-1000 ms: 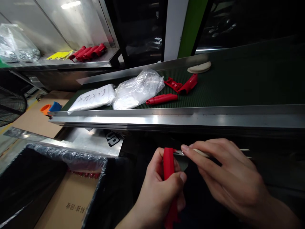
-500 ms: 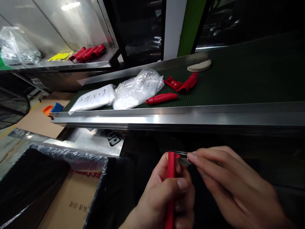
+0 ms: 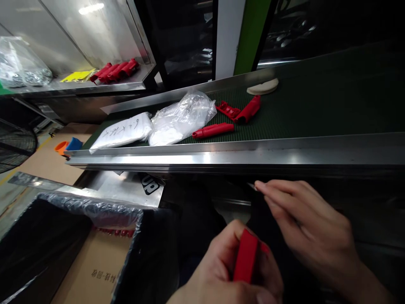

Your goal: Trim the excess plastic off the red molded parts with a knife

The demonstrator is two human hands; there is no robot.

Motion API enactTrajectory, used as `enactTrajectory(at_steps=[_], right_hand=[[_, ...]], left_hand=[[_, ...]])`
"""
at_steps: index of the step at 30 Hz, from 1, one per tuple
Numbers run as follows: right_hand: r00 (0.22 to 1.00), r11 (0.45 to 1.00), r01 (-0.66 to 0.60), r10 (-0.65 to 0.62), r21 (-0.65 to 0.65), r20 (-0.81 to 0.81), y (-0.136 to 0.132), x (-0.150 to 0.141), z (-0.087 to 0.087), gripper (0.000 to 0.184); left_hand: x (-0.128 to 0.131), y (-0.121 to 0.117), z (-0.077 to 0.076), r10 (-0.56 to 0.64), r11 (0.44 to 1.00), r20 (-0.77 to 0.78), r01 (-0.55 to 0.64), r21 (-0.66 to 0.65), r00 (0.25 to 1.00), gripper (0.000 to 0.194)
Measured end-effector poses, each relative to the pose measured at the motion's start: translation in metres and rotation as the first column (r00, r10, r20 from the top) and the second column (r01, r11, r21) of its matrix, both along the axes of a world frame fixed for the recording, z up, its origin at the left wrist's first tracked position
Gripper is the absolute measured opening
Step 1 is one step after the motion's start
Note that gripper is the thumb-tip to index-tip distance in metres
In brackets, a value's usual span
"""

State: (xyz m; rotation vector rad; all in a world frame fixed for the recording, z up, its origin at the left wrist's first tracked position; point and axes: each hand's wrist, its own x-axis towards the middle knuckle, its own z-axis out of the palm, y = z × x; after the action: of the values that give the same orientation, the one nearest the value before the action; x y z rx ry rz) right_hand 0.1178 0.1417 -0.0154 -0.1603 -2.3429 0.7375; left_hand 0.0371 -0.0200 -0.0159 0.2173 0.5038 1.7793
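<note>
My left hand (image 3: 228, 270) is closed around a red plastic part (image 3: 246, 256), low in the view near the bottom edge. The part's flat end sticks up between thumb and fingers; its lower length is hidden. To the right and a little higher, my right hand (image 3: 306, 219) pinches a small pointed metal blade (image 3: 252, 185) whose tip alone shows past the fingertips. Blade and red part are apart. Beyond my hands, a red tubular piece (image 3: 213, 130) and two joined-looking red pieces (image 3: 248, 110) lie on the green conveyor belt (image 3: 303, 114).
White bags (image 3: 122, 131) and a clear plastic bag (image 3: 190, 112) lie on the belt, behind its metal rail (image 3: 221, 157). A lined box (image 3: 95, 211) holding cardboard and red parts stands left. Red housings (image 3: 117, 71) sit on a metal shelf (image 3: 126, 85). A beige pad (image 3: 263, 87) rests farther back.
My left hand has moved down and right with the red part, which now tilts. My right hand has drawn up and away, so the blade is clear of the part.
</note>
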Motion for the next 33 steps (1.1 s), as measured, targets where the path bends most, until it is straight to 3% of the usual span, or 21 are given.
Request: enactTrajectory(at_steps=[3,5,10,12,16,20,25,33], right_hand=[[0.995,0.996,-0.082,0.084,-0.041,0.044,0.005,0.004,0.006,0.043],[0.974,0.976,-0.215,0.213,0.019,0.083,0.01,0.009,0.01,0.047],[0.944,0.92,-0.319,0.289,0.229,0.158,0.02,0.016,0.009,0.058],[0.945,0.908,-0.323,0.294,0.268,0.141,0.021,0.014,0.008,0.059],[0.977,0.945,-0.213,0.211,0.247,0.033,0.013,0.009,0.011,0.046],[0.985,0.953,-0.161,0.173,0.258,-0.027,0.007,0.008,0.014,0.039],[0.976,0.909,-0.211,0.215,0.359,0.03,0.009,0.01,0.012,0.04],[0.983,0.902,-0.18,0.181,0.392,0.034,0.01,0.009,0.01,0.039]], left_hand=[[-0.001,0.004,-0.012,-0.014,0.988,0.057,0.006,0.155,0.998,0.015],[-0.004,0.007,-0.017,-0.046,0.973,0.099,0.022,0.231,0.994,0.021],[-0.009,0.006,-0.011,-0.159,0.979,0.145,0.138,0.15,0.976,0.042],[-0.009,0.002,-0.006,-0.126,0.99,0.162,0.114,0.08,0.979,0.044],[-0.007,-0.005,-0.002,-0.098,0.994,0.129,0.104,-0.038,0.987,0.057],[-0.006,-0.006,-0.003,-0.151,0.988,0.174,0.151,0.018,0.973,0.064],[-0.004,-0.005,-0.008,-0.17,0.985,0.222,0.166,0.04,0.96,0.066],[-0.005,-0.004,-0.007,-0.188,0.982,0.232,0.181,0.052,0.954,0.066]])
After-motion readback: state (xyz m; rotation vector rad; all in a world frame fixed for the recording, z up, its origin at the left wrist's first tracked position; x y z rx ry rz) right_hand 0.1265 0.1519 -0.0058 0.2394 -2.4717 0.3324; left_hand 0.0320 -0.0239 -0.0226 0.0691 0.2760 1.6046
